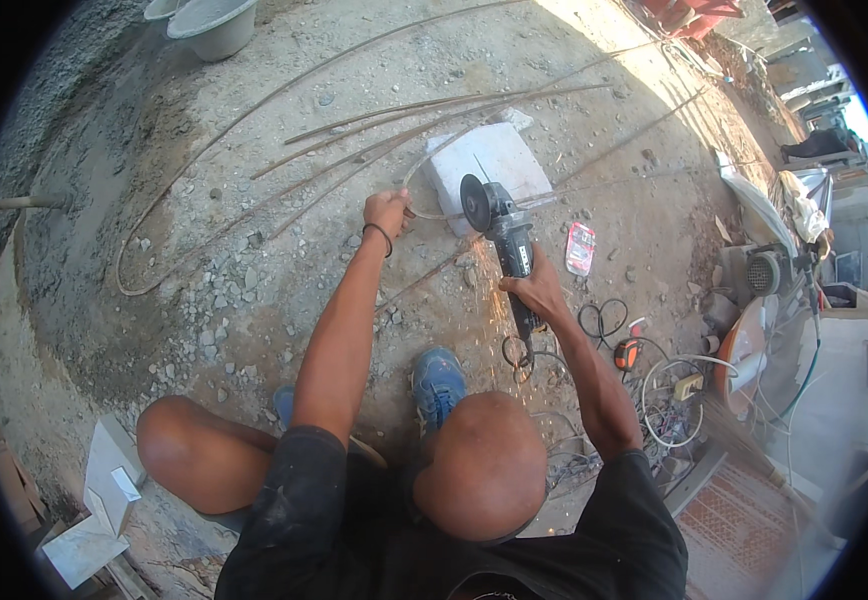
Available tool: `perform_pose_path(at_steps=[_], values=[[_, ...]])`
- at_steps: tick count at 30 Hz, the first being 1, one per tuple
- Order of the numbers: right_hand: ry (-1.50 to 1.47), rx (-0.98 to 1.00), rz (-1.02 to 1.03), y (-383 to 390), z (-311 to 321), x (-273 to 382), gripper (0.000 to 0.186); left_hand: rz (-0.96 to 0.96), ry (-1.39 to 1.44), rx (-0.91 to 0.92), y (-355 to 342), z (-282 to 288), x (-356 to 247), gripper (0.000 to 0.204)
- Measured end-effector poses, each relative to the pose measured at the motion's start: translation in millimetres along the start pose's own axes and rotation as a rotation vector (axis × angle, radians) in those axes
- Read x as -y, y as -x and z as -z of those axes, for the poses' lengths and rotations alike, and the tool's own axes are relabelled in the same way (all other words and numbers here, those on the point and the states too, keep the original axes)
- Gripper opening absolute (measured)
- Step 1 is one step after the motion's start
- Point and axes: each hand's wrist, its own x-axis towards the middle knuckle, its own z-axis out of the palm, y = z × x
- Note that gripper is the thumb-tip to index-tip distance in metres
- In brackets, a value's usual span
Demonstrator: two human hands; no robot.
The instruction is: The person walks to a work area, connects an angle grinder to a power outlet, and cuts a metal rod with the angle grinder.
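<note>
My right hand is wrapped round the body of a black angle grinder. The grinder's dark disc stands at the near edge of a whitish block, and orange sparks stream from there toward my shoe. My left hand is closed round a thin, bent steel rod that runs across to the disc. Just where the disc meets the rod is hidden by the grinder.
Several long steel rods lie beyond my left hand on gravelly ground. A pink-and-white packet, an orange-and-black tape measure and tangled cables lie at the right. Grey tubs stand far left. My blue shoe is below the sparks.
</note>
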Motion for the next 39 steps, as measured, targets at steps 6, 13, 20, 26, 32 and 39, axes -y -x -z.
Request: perform_pose_path(at_steps=[6, 13, 20, 26, 32, 39], values=[[0.018, -0.012, 0.009, 2, 0, 0, 0.063, 0.016, -0.009, 0.000, -1, 0, 1, 0.026], [0.077, -0.028, 0.020, 4, 0, 0, 0.067, 0.002, -0.012, 0.009, -2, 2, 1, 0.026], [0.005, -0.022, 0.000, 5, 0, -2, 0.067, -0.002, -0.018, 0.006, -1, 1, 2, 0.025], [0.007, -0.035, 0.049, -4, 0, -18, 0.065, -0.014, 0.004, 0.015, -5, -1, 2, 0.025], [0.019, 0.002, 0.002, -3, 1, -9, 0.063, -0.001, -0.006, 0.014, -7, 1, 6, 0.025], [-0.015, 0.012, 0.018, 2, 3, -2, 0.065, 0.002, 0.010, 0.025, -7, 3, 7, 0.025]])
